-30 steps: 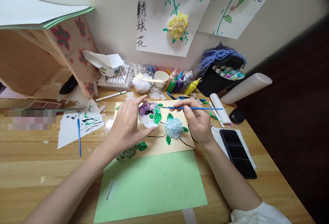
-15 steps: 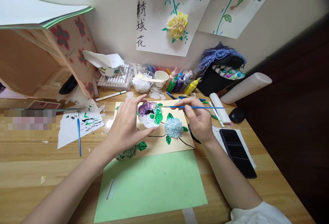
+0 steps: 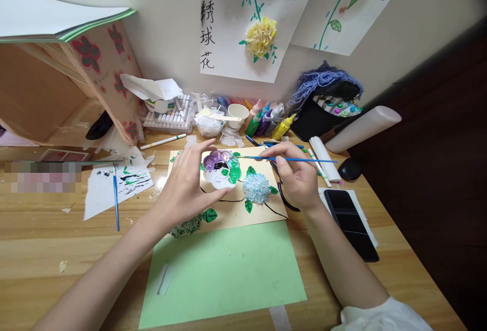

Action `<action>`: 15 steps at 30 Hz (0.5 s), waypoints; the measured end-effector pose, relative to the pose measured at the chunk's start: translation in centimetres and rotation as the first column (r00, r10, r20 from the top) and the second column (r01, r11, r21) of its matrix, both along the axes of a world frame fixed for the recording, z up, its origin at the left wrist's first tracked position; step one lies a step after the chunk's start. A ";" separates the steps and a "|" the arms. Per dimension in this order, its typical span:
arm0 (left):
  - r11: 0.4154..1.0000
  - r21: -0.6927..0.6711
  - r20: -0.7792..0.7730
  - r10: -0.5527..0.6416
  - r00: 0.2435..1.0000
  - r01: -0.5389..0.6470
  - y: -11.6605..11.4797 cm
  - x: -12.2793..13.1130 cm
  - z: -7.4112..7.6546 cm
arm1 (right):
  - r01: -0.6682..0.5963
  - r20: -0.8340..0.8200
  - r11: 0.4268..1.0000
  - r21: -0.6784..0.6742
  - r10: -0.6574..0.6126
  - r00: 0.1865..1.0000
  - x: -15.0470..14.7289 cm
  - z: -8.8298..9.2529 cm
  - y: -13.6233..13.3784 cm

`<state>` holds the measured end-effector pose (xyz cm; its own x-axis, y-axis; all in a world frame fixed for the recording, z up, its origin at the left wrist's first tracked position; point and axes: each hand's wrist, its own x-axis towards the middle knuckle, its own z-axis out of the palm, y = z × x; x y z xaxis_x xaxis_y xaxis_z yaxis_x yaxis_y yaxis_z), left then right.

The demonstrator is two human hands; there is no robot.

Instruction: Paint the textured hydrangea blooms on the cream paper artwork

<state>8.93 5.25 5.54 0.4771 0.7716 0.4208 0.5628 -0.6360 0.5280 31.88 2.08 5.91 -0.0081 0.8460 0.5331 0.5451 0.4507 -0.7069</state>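
Between thumb and fingers, my left hand (image 3: 190, 184) holds a flower-shaped paint palette (image 3: 217, 178) with purple, black and green paint. A thin blue paintbrush (image 3: 304, 159) is pinched in my right hand (image 3: 299, 181), its tip over the palette's upper right wells. Below them lies a cream sheet (image 3: 224, 222) bearing a light blue textured flower (image 3: 256, 188), green leaves and black lines. A dark green flower (image 3: 186, 227) is partly hidden by my left hand. The green paper (image 3: 228, 275) lies nearest me.
Paint bottles (image 3: 266, 120), a paper cup (image 3: 238, 114) and a marker tray (image 3: 167, 120) stand along the wall. At left lie a stained paper (image 3: 102, 194) and another brush (image 3: 116, 201). A phone (image 3: 352, 224) lies right of my forearm.
The brush in my right hand has shifted slightly right, its tip still over the palette. My left hand holds the palette almost unmoved.
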 end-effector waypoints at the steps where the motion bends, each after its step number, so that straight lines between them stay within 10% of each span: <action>1: 1.000 0.005 -0.005 0.002 1.000 -0.002 0.0 0.0 0.0 | 0.004 -0.011 1.000 0.018 -0.004 1.000 0.0 0.1 -0.1; 9: 0.998 0.039 -0.044 0.059 0.997 -0.058 0.6 -0.6 0.1 | 0.052 -0.104 0.998 0.026 -0.049 0.993 0.7 0.8 0.1; 15: 0.977 0.020 0.016 0.211 0.977 -0.211 1.4 -1.2 0.1 | -0.023 0.236 0.985 -0.168 0.063 0.970 1.5 0.0 1.2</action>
